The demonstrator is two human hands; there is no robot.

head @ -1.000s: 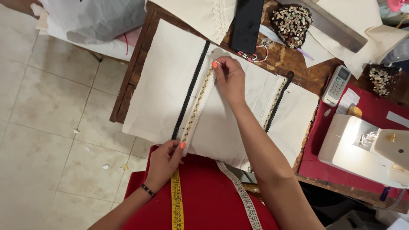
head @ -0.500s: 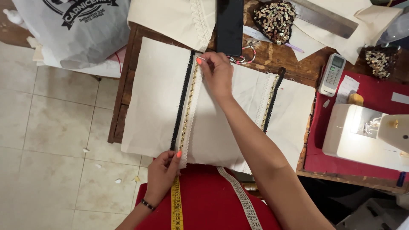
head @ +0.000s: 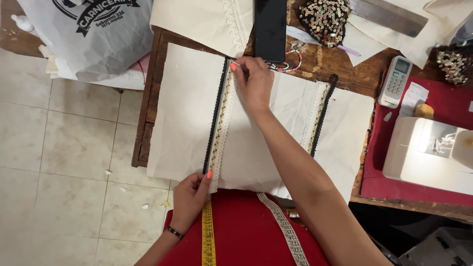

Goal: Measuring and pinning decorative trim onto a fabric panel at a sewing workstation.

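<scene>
Two hands (left hand (head: 189, 197), right hand (head: 253, 81)) on trim strip (head: 219, 118)

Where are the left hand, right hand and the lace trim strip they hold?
left hand (head: 189, 199), head view, back of the hand.
right hand (head: 253, 83), head view, back of the hand.
lace trim strip (head: 220, 123), head view, mid-length.

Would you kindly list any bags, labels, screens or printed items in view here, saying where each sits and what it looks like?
Plastic bag: top left, beyond the table's edge; grey-white, crumpled, with a black round emblem.
Remote control: right of the cream fabric; white, oblong, small greyish screen above buttons.
Phone: top centre on the wooden table; black rectangle, screen dark.
Paper slip: on the red cloth beside the remote; white, faint print.
</scene>
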